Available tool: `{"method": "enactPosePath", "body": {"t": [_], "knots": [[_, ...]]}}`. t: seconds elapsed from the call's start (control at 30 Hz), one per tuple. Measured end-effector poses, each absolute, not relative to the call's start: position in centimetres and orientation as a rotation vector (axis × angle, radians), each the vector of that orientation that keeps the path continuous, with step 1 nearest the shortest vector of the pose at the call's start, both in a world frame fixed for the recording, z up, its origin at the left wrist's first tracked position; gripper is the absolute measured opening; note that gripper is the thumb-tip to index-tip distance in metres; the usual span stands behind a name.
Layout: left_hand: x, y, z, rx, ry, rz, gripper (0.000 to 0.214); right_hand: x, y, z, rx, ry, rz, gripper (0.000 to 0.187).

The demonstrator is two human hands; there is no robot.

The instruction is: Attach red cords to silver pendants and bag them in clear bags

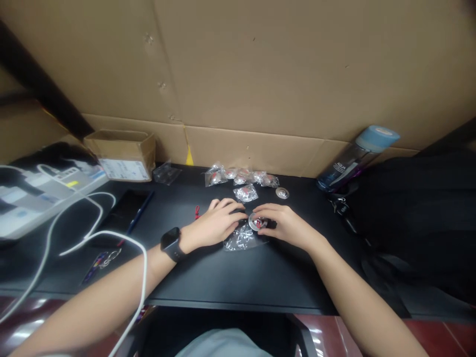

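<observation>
In the head view, my right hand (283, 225) pinches a round silver metal disc (254, 223) with a raised middle and a small red loop on it. My left hand (219, 221), a black watch on its wrist, has its thumb and fingers at the upper edge of a clear plastic bag (243, 240). That bag lies crinkled on the black table, just below the disc. Another silver disc (282, 193) lies bare beyond my right hand. Past my fingers is a bagged disc (246, 193), with several more bagged discs (241, 175) in a row behind it.
A small cardboard box (124, 153) stands at back left, an empty-looking clear bag (167, 173) beside it. White cable (100, 233) crosses my left forearm. A phone (124, 213) and key ring (109, 259) lie left. A blue-capped bottle (353, 161) and black bag (412, 223) are right.
</observation>
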State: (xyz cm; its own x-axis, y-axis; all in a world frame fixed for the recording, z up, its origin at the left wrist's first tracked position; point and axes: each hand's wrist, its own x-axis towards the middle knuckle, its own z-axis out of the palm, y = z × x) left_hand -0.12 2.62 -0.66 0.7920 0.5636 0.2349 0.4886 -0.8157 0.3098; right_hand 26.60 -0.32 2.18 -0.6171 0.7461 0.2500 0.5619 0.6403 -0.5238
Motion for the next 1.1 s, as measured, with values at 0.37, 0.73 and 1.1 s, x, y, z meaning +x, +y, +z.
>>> {"method": "enactPosePath", "body": {"t": [0.37, 0.73, 1.1], "knots": [[0.0, 2.3, -0.4, 2.735, 0.691, 0.44, 0.054, 26.8, -0.7, 2.8, -1.023, -2.485, 0.641, 0.027], [-0.1, 2.5, -0.4, 2.694, 0.721, 0.457, 0.013, 25.9, -0.9, 2.4, -0.968, -2.454, 0.74, 0.028], [-0.7, 2.2, -0.1, 2.583, 0.764, 0.447, 0.016, 24.8, -0.7, 1.0, -1.004, -2.3, 0.912, 0.033]]}}
